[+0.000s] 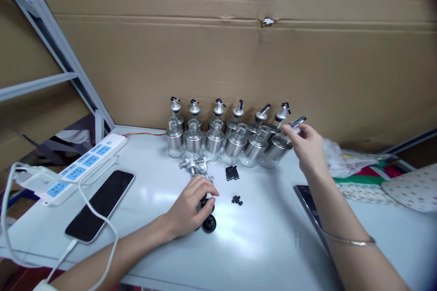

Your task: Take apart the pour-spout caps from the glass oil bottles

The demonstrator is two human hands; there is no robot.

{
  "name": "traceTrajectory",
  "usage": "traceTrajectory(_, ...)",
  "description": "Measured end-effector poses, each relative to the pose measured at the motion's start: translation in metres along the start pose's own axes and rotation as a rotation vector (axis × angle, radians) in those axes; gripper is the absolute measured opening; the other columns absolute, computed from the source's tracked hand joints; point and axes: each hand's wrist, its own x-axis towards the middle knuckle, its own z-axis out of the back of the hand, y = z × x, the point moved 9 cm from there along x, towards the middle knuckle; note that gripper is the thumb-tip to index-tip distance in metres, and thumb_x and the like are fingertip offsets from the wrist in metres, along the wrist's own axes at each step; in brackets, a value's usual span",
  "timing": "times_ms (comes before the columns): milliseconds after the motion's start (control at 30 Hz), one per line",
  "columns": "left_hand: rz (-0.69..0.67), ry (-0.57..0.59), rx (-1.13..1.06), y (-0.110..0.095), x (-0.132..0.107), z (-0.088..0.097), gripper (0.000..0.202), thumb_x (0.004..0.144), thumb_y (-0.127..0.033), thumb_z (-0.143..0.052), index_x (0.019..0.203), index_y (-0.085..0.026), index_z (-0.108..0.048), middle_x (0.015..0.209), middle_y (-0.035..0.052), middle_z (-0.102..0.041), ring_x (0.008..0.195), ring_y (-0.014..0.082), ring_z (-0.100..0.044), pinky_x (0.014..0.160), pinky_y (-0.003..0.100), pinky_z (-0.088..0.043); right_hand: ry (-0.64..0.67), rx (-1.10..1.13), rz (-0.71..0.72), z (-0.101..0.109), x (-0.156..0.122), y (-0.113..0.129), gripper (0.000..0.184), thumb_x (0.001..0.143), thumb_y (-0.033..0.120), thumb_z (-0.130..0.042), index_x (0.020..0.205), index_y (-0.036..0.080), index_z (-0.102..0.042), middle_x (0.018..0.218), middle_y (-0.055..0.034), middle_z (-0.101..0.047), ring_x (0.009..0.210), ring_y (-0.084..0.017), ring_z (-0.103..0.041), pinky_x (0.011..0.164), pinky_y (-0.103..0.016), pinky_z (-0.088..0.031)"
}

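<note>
Head view. The right hand [307, 148] pinches the pour spout [297, 122] of the rightmost dispenser bottle [278, 148], which stands at the end of the double row. The left hand [191, 204] curls over a black stopper [204, 208] on the white table [259, 245]. Loose metal spouts [196, 166], black tubes [232, 173] and small rings [236, 200] lie between the hands. A smartphone [100, 204] lies well to the left.

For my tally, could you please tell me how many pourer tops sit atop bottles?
7. Six pourer tops line the back row; the seventh is at the right end, in the right hand's grip. More may be hidden.
</note>
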Motion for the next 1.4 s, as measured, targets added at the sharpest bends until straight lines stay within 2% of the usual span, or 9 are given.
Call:
traceTrajectory(133, -0.038, -0.020, 0.010, -0.003, 0.000, 0.002, 0.012, 0.091, -0.016, -0.041, 0.094, -0.018, -0.052, 0.086, 0.0064, -0.058, 0.082, 0.0178, -0.052, 0.077, 0.035, -0.044, -0.051, 0.157, -0.024, -0.004, 0.007, -0.003, 0.021, 0.075, 0.041, -0.059, 0.083, 0.021, -0.054, 0.071, 0.0001, -0.054, 0.067, -0.017, -0.054, 0.065, -0.034, -0.040)
traceTrajectory(267, -0.054, -0.094, -0.001, -0.005, 0.000, 0.011, 0.014, 0.090, -0.013, -0.042, 0.100, -0.020, -0.050, 0.087, 0.0056, -0.057, 0.085, 0.0183, -0.052, 0.077, 0.034, -0.044, -0.193, 0.245, 0.084, 0.021, 0.000, 0.044, 0.020, 0.081, 0.040, -0.057, 0.077, 0.026, -0.043, 0.071, 0.0014, -0.049, 0.063, -0.016, -0.049, 0.064, -0.033, -0.038)
traceTrajectory(333, -0.023, -0.119, -0.015, -0.004, -0.002, 0.013, 0.017, 0.090, -0.014, -0.042, 0.104, -0.021, -0.047, 0.090, 0.0055, -0.055, 0.087, 0.0185, -0.052, 0.077, 0.035, -0.045, -0.133, 0.266, 0.112, 0.028, -0.005, 0.075, 0.025, 0.080, 0.044, -0.061, 0.076, 0.027, -0.044, 0.069, 0.0019, -0.048, 0.061, -0.015, -0.048, 0.062, -0.033, -0.038)
traceTrajectory(433, 0.068, -0.138, -0.118, 0.003, -0.005, 0.012, 0.021, 0.091, -0.020, -0.044, 0.111, -0.023, -0.043, 0.098, 0.0059, -0.051, 0.084, 0.0162, -0.050, 0.077, 0.034, -0.047, 0.122, 0.315, 0.088, 0.013, -0.020, 0.112, 0.024, 0.078, 0.043, -0.066, 0.074, 0.027, -0.050, 0.060, 0.0024, -0.049, 0.054, -0.014, -0.046, 0.055, -0.031, -0.037)
traceTrajectory(600, 0.180, -0.036, -0.358, 0.004, -0.001, -0.008, 0.059, 0.083, -0.046, -0.058, 0.131, -0.024, -0.030, 0.129, 0.0119, -0.040, 0.121, 0.0262, -0.042, 0.097, 0.042, -0.041, 0.768, 0.711, -0.277, -0.070, -0.083, 0.126, 0.040, 0.069, 0.056, -0.070, 0.066, 0.021, -0.050, 0.049, 0.0055, -0.049, 0.045, -0.010, -0.047, 0.049, -0.027, -0.040)
traceTrajectory(700, 0.289, 0.093, -0.482, 0.000, 0.007, -0.028, 0.085, 0.070, -0.050, -0.072, 0.136, -0.021, -0.025, 0.135, 0.0136, -0.040, 0.124, 0.0299, -0.041, 0.106, 0.046, -0.033, 0.912, 0.846, -0.453, -0.102, -0.117, 0.124, 0.044, 0.066, 0.057, -0.071, 0.067, 0.019, -0.050, 0.054, 0.0056, -0.051, 0.046, -0.009, -0.048, 0.054, -0.028, -0.044)
traceTrajectory(900, 0.600, 0.155, -0.529, 0.001, 0.001, -0.041, 0.069, 0.066, -0.038, -0.075, 0.123, -0.020, -0.039, 0.113, 0.0088, -0.053, 0.101, 0.0246, -0.052, 0.086, 0.037, -0.045, 0.900, 0.777, -0.321, -0.113, -0.122, 0.118, 0.035, 0.077, 0.041, -0.063, 0.056, 0.018, -0.047, 0.058, 0.0024, -0.052, 0.057, -0.010, -0.051, 0.058, -0.025, -0.038)
traceTrajectory(1133, 0.644, 0.158, -0.531, 0.005, -0.009, -0.032, 0.062, 0.070, -0.034, -0.071, 0.121, -0.023, -0.037, 0.097, 0.0025, -0.052, 0.083, 0.0165, -0.050, 0.073, 0.029, -0.043, 0.965, 0.527, -0.109, -0.112, -0.112, 0.119, 0.031, 0.081, 0.046, -0.056, 0.072, 0.017, -0.059, 0.072, -0.0002, -0.058, 0.068, -0.012, -0.051, 0.062, -0.025, -0.037)
traceTrajectory(1400, 0.700, 0.277, -0.493, 0.003, -0.013, -0.039, 0.050, 0.071, -0.029, -0.067, 0.112, -0.022, -0.040, 0.080, -0.0027, -0.046, 0.068, 0.0117, -0.042, 0.063, 0.026, -0.039, 0.774, 0.020, 0.029, -0.102, -0.098, 0.111, 0.049, 0.087, 0.051, -0.046, 0.050, 0.018, -0.046, 0.046, 0.0051, -0.037, 0.044, -0.008, -0.032, 0.048, -0.025, -0.022)
